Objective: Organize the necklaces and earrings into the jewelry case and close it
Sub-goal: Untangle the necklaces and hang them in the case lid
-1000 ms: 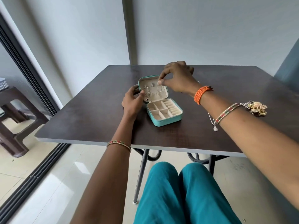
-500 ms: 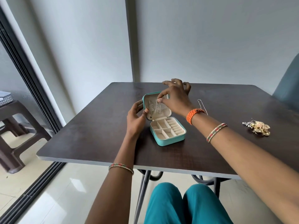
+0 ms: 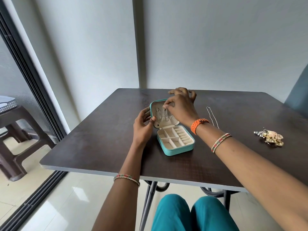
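Observation:
A small teal jewelry case (image 3: 176,148) stands open on the dark table (image 3: 100,139), its cream compartments holding nothing. Two silver necklaces hang inside the raised lid: one with a dark pendant (image 3: 158,120) and a second (image 3: 166,115). My right hand (image 3: 180,107) pinches the top of the second necklace with thumb and forefinger at the lid's upper edge. My left hand (image 3: 143,125) grips the lid's left edge with curled fingers. A third silver chain (image 3: 212,117) lies on the table to the right. A pile of gold and silver earrings (image 3: 270,137) lies further right.
A dark plastic stool (image 3: 15,130) stands to the left beyond a sliding door track. A grey-blue chair back (image 3: 298,95) shows at the table's far right corner. My knees in teal trousers are under the table's front edge.
The camera has tilted up, so the table sits lower in view. My right hand has stayed at the lid's top with the necklace. My left hand still steadies the lid.

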Motion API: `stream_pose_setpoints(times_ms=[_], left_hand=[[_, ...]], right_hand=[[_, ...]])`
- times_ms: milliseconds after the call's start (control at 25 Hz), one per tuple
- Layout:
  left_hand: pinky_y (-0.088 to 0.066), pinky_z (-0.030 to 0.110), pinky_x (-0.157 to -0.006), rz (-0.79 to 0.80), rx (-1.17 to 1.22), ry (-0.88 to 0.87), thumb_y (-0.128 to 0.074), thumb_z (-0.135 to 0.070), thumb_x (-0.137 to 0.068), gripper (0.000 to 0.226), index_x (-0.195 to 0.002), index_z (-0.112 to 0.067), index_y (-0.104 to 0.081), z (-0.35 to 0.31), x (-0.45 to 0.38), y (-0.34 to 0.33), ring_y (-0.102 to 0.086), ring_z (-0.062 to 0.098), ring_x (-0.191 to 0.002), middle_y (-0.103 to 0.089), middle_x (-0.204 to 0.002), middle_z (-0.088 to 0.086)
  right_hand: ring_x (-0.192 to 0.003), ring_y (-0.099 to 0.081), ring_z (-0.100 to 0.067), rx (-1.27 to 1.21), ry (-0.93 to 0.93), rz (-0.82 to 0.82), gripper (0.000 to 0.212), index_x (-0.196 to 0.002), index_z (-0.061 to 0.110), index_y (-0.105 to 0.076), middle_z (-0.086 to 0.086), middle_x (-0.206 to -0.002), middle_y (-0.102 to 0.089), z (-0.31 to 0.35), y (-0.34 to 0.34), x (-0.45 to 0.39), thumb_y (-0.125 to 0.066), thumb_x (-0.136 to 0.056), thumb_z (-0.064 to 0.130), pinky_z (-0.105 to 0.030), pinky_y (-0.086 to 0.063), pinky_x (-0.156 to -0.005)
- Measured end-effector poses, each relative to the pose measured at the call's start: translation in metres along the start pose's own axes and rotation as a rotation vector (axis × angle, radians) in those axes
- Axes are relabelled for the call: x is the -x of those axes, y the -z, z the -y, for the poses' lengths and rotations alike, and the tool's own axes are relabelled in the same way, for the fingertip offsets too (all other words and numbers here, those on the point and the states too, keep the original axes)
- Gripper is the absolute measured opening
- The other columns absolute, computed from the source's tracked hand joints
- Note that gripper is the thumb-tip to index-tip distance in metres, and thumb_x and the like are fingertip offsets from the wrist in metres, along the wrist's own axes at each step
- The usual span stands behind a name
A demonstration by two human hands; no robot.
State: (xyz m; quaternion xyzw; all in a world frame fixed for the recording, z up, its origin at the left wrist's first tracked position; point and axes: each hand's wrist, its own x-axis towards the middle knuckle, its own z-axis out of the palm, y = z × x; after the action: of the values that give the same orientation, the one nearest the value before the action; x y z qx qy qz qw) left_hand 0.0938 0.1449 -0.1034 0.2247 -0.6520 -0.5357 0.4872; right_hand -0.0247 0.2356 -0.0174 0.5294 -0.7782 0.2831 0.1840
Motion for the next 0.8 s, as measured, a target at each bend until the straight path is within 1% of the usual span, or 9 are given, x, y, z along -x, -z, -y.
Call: stream_pose_setpoints(times_ms=[200, 440, 640, 800], left_hand=[[-0.048, 0.038, -0.100, -0.005, 0.017, -0.017, -0.057, 0.005, -0.086, 0.035, -0.119, -0.007, -0.058, 0.001, 0.000, -0.001, -0.062, 0.019, -0.107, -0.065, -0.117, 0.011], [-0.047, 0.039, -0.102, 0.003, 0.021, -0.014, -0.057, 0.004, -0.087, 0.036, -0.121, -0.008, -0.057, 0.002, 0.000, -0.001, -0.061, 0.020, -0.111, -0.065, -0.118, 0.010], [-0.047, 0.042, -0.102, 0.009, 0.031, -0.014, -0.058, -0.003, -0.083, 0.038, -0.120, -0.011, -0.057, 0.002, 0.000, 0.000, -0.062, 0.021, -0.111, -0.065, -0.118, 0.009], [-0.047, 0.043, -0.102, 0.015, 0.034, -0.002, -0.056, 0.005, -0.087, 0.037, -0.120, -0.010, -0.057, 0.001, 0.002, -0.001, -0.061, 0.021, -0.112, -0.065, -0.118, 0.009]], right_hand=[[-0.126, -0.038, -0.018, 0.013, 0.012, -0.054, 0.010, -0.086, 0.021, -0.076, 0.003, -0.125, -0.060, 0.001, -0.004, -0.002, -0.067, -0.084, 0.027, -0.039, -0.012, -0.102], [-0.121, -0.042, -0.019, 0.026, 0.010, -0.073, 0.010, -0.088, 0.020, -0.076, 0.002, -0.120, -0.062, 0.003, -0.006, -0.002, -0.067, -0.084, 0.025, -0.039, -0.012, -0.102], [-0.113, -0.046, -0.019, 0.063, -0.003, -0.125, 0.011, -0.086, 0.021, -0.076, 0.004, -0.109, -0.066, 0.005, -0.009, 0.000, -0.068, -0.084, 0.029, -0.037, -0.011, -0.099], [-0.110, -0.047, -0.019, 0.088, -0.011, -0.155, 0.012, -0.084, 0.020, -0.075, 0.005, -0.103, -0.067, 0.007, -0.011, 0.000, -0.068, -0.083, 0.030, -0.038, -0.013, -0.098]])
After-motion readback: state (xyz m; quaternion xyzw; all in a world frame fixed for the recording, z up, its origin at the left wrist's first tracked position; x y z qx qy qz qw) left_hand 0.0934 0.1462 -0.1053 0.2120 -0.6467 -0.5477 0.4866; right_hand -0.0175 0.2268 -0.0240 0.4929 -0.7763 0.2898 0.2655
